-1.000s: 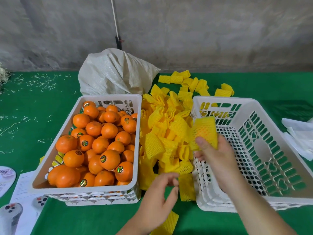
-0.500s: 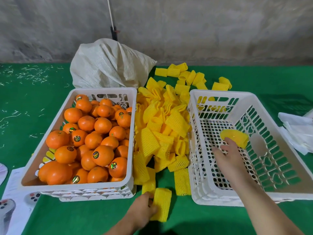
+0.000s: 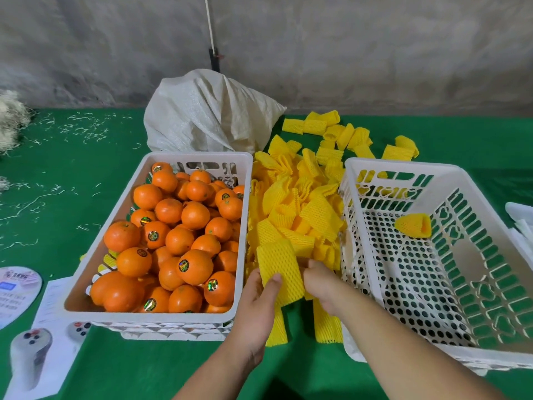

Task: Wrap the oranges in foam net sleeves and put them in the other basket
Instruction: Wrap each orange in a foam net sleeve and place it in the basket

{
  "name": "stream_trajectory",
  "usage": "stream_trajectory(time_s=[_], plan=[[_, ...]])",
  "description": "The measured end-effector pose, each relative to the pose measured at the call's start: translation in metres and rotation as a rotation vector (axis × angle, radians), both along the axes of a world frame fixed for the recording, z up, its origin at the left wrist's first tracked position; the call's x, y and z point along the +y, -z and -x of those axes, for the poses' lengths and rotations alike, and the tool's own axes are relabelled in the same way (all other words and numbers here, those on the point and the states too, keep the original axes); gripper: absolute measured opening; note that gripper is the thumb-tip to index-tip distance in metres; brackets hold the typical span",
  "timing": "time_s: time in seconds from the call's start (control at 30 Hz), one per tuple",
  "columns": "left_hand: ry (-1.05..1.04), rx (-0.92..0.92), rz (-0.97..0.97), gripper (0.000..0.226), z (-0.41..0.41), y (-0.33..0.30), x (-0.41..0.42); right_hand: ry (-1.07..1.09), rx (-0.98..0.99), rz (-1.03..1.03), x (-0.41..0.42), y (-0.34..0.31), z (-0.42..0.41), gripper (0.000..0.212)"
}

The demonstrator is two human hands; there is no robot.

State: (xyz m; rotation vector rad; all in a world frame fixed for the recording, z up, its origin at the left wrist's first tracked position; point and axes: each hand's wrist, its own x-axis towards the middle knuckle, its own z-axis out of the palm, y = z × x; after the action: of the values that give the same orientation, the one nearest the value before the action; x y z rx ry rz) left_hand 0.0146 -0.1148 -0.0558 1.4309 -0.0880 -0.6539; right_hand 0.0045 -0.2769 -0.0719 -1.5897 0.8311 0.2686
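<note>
A yellow foam net sleeve (image 3: 279, 269) is gripped by the left hand (image 3: 259, 295), thumb pressed across its near edge, just right of the left basket (image 3: 86, 255), which is filled with oranges (image 3: 178, 241). The sleeve's right edge is met by the right hand (image 3: 321, 284); whether its curled fingers pinch it cannot be told. One wrapped orange (image 3: 414, 225) is seen in the right basket (image 3: 490, 203), toward its far side. Loose sleeves (image 3: 302, 203) are heaped between the baskets.

Sleeve (image 3: 279, 268) is held by L hand (image 3: 259, 295) & R hand (image 3: 323, 287), between crate of oranges (image 3: 173, 241) & basket (image 3: 360, 255). One wrapped orange (image 3: 413, 225) is seen inside basket.
</note>
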Motion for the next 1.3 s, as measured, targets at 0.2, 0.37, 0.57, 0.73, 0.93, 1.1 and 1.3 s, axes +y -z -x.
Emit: stream_trajectory(time_s=[0.2,0.37,0.57,0.73,0.93,1.1,1.3], plan=[[-0.016,0.087,0.170,0.035,-0.012,-0.004,-0.002,0.237,-0.472,0.329,0.002,-0.015,0.016,0.025],[0.021,0.180,0.328,0.042,-0.019,-0.014,-0.009,0.304,-0.693,-0.323,0.009,-0.040,0.037,0.043],[0.064,0.180,0.311,0.038,-0.020,-0.023,-0.007,0.040,-0.529,-0.095,0.010,-0.047,0.052,0.060],[0.006,-0.050,-0.074,0.022,-0.026,-0.025,-0.001,0.120,-0.480,0.250,0.005,-0.044,0.053,0.030],[0.215,-0.531,-0.278,0.068,-0.045,-0.040,-0.015,0.206,-0.407,0.189,0.010,-0.042,0.039,0.048],[0.090,-0.884,-0.899,0.068,-0.121,-0.038,0.011,0.175,-0.338,0.122,0.008,-0.045,0.028,0.031],[0.494,-0.733,-1.433,0.080,-0.167,-0.034,0.003,0.152,-0.334,0.303,0.011,-0.045,0.021,0.049]])
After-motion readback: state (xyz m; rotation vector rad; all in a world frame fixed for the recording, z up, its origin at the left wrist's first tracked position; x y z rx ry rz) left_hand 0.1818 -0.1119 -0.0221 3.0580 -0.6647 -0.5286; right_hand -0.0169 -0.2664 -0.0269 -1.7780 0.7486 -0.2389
